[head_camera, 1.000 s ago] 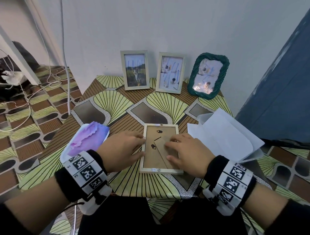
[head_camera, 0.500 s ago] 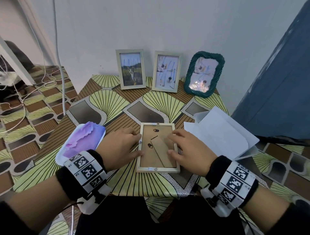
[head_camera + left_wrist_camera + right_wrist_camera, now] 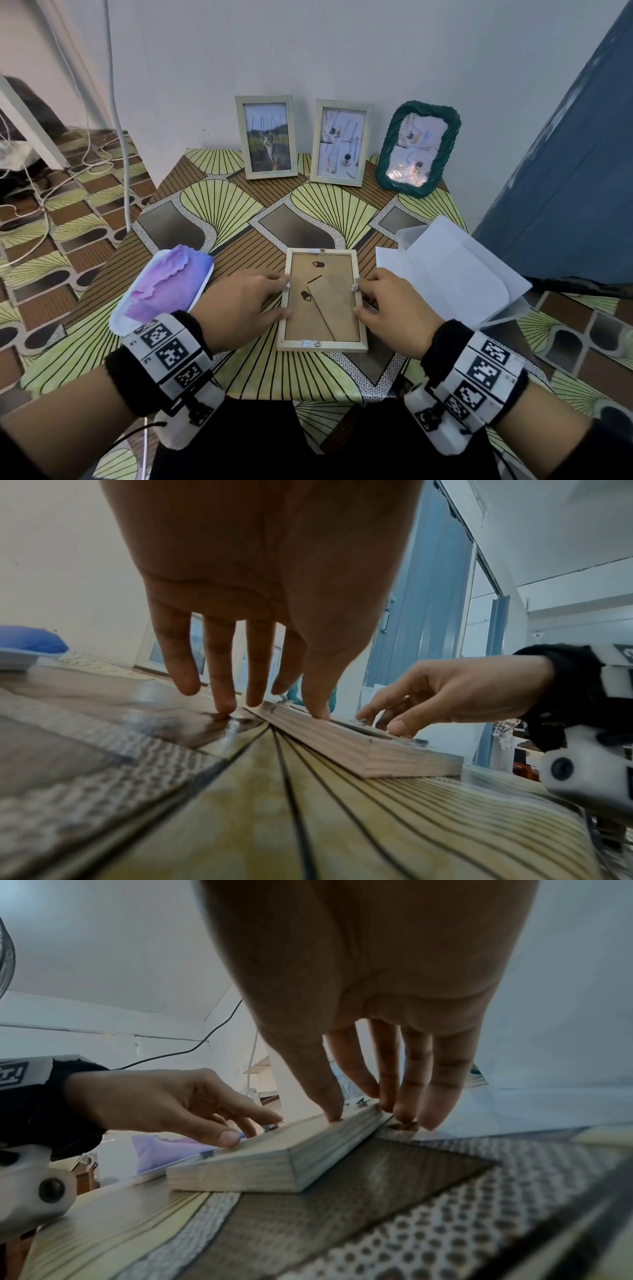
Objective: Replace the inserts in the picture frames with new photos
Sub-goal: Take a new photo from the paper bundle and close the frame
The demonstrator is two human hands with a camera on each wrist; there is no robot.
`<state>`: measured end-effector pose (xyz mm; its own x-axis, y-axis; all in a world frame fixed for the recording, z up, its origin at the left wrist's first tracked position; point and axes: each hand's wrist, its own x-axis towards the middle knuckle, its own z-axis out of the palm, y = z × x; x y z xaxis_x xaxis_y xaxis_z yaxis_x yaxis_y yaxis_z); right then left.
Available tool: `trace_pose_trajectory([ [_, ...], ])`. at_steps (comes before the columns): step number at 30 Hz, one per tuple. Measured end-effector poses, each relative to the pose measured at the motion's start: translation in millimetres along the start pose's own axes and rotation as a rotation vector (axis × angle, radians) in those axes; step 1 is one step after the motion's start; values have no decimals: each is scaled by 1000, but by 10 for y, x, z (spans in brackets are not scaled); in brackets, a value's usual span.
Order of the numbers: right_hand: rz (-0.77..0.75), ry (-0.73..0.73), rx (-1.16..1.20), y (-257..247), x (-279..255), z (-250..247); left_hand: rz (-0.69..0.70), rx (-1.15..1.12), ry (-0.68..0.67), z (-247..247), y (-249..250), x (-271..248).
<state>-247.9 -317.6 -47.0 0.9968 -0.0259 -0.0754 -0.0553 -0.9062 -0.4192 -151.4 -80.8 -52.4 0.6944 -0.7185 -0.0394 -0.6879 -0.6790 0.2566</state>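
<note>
Patterned table [image 3: 219,212] | frame [image 3: 322,301] face-down | left hand [image 3: 239,305], right hand [image 3: 397,308] at edges

Both forearms reach forward from the near edge, each wrist wrapped in a black band carrying a white marker block. The left hand [image 3: 239,305] lies palm down, its 4 fingers nearly straight and slightly spread, thumb [image 3: 316,696] pointing down at the tip. The right hand [image 3: 394,308] mirrors it on the right side, palm down, fingers [image 3: 407,1085] extended close together, thumb pressed downward. The 2 hands sit apart, level with each other.
</note>
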Motion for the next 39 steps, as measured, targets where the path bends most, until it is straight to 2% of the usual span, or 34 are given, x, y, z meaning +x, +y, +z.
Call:
trace_pose_trajectory([
  [4,-23,-23,-70,-12,61,-12,-21,75,-67,71,-34,42],
  [11,-61,-60,-219,-62,132,-20,-48,117,-107,38,9,76],
  [19,-41,-80,-132,-42,165,-42,-44,172,-161,-2,30,58],
  [25,-28,-81,-138,-85,136,1,-41,209,-142,33,58,23],
  [28,-28,-77,-116,-97,113,-32,-40,179,-90,31,85,-39],
  [33,-99,97,-50,-119,274,-112,123,157,34,-56,158,-273],
  [36,-184,89,-40,-181,452,-124,274,176,-82,-77,209,-436],
  [39,-229,-26,-138,-228,619,-89,329,202,-170,-42,223,-558],
])
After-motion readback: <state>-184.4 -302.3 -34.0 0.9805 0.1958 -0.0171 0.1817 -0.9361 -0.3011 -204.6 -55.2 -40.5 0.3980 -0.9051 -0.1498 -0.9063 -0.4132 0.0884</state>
